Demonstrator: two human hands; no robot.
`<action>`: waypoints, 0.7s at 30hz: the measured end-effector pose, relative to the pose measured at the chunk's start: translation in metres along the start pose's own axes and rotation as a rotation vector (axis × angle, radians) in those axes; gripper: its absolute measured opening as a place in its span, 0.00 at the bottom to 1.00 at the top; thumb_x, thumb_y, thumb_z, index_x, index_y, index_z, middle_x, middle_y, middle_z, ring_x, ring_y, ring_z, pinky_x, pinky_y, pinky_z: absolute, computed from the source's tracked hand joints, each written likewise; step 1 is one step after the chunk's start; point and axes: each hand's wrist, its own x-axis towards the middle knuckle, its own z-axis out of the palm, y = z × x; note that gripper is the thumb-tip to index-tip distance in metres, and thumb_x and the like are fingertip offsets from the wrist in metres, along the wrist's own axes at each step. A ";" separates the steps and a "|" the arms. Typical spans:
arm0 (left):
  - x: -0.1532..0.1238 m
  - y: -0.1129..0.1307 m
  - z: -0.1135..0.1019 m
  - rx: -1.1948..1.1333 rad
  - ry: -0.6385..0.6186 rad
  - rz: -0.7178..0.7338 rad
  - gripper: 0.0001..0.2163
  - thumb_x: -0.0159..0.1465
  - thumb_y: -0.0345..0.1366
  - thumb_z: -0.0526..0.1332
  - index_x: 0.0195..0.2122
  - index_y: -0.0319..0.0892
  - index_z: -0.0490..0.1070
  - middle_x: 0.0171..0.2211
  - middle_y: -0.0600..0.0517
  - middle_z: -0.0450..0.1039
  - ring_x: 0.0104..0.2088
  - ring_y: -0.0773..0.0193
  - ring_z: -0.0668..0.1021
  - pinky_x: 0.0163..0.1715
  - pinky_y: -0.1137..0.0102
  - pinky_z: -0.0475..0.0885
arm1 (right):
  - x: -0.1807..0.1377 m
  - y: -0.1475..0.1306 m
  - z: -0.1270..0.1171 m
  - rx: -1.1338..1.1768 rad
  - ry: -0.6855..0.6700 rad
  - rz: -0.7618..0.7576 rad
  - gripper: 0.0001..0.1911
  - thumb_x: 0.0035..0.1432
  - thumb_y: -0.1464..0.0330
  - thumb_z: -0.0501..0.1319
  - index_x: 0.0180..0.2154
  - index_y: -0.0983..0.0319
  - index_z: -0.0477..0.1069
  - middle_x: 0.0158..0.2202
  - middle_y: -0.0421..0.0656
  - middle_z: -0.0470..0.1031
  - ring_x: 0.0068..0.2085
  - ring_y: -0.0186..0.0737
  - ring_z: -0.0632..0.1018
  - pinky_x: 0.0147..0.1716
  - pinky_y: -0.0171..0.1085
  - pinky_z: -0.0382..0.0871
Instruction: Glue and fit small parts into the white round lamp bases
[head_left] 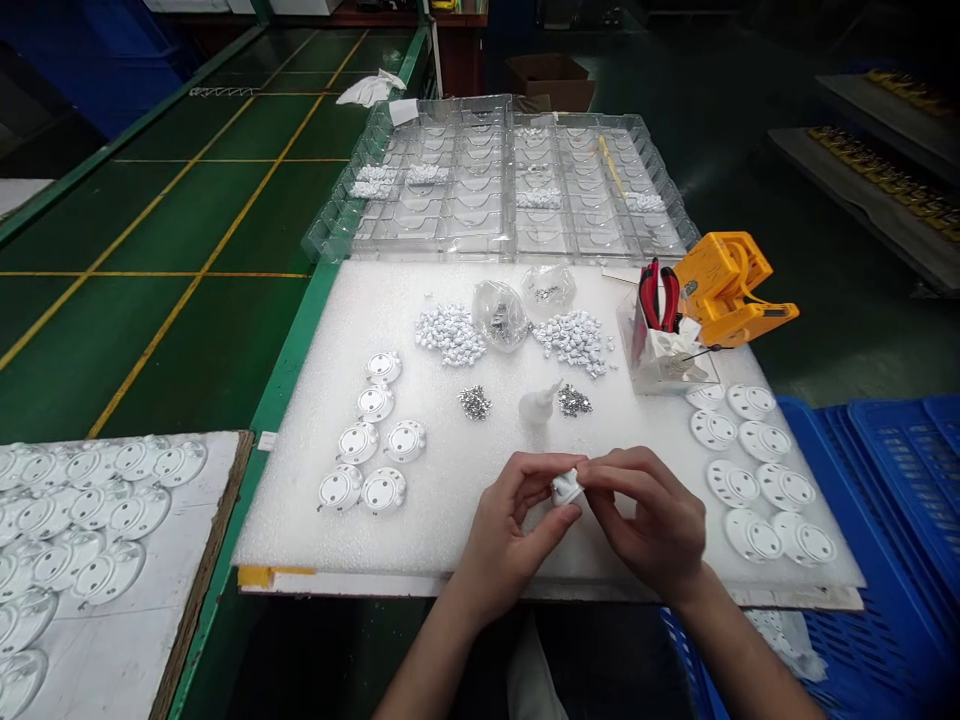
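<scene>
My left hand (pixel 510 530) and my right hand (pixel 645 515) meet above a white foam sheet (pixel 442 525), fingertips pinching a small white plastic part (pixel 568 487) from both sides. Its shape is mostly hidden by my fingers. Just beyond my hands stands a translucent squeeze bottle (pixel 538 405), flanked by small heaps of silver metal bits (pixel 474 403). Farther up lie heaps of tiny white pieces (pixel 450 335) around clear plastic bags (pixel 500 315). White round discs (pixel 382 490) with two holes lie in groups to the left and right of my hands.
Red-handled pliers (pixel 658 297) stand in a clear box (pixel 664 365) beside a yellow tool (pixel 724 285). Clear compartment trays (pixel 510 180) lie behind the foam. A board of discs (pixel 97 520) sits at left on the green bench (pixel 281 400). A blue crate (pixel 885 520) stands at right.
</scene>
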 end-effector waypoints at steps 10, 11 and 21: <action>0.003 -0.001 -0.002 -0.061 -0.018 0.003 0.09 0.66 0.32 0.69 0.46 0.45 0.75 0.54 0.46 0.79 0.57 0.57 0.79 0.60 0.64 0.73 | -0.001 0.001 -0.001 0.012 -0.029 -0.036 0.18 0.60 0.82 0.61 0.43 0.53 0.75 0.31 0.39 0.79 0.32 0.37 0.82 0.29 0.35 0.80; 0.003 0.000 -0.002 -0.061 -0.024 0.006 0.09 0.65 0.32 0.69 0.46 0.45 0.75 0.54 0.46 0.79 0.57 0.57 0.79 0.60 0.64 0.73 | -0.001 0.000 -0.001 0.010 -0.032 -0.050 0.19 0.60 0.83 0.61 0.43 0.53 0.75 0.31 0.39 0.78 0.32 0.36 0.82 0.29 0.34 0.79; 0.003 0.001 -0.003 -0.010 -0.047 0.001 0.10 0.66 0.33 0.69 0.47 0.46 0.76 0.52 0.47 0.79 0.56 0.58 0.79 0.57 0.67 0.73 | -0.006 0.002 0.000 0.144 -0.049 0.021 0.20 0.59 0.84 0.60 0.45 0.54 0.74 0.33 0.40 0.75 0.32 0.35 0.79 0.28 0.33 0.77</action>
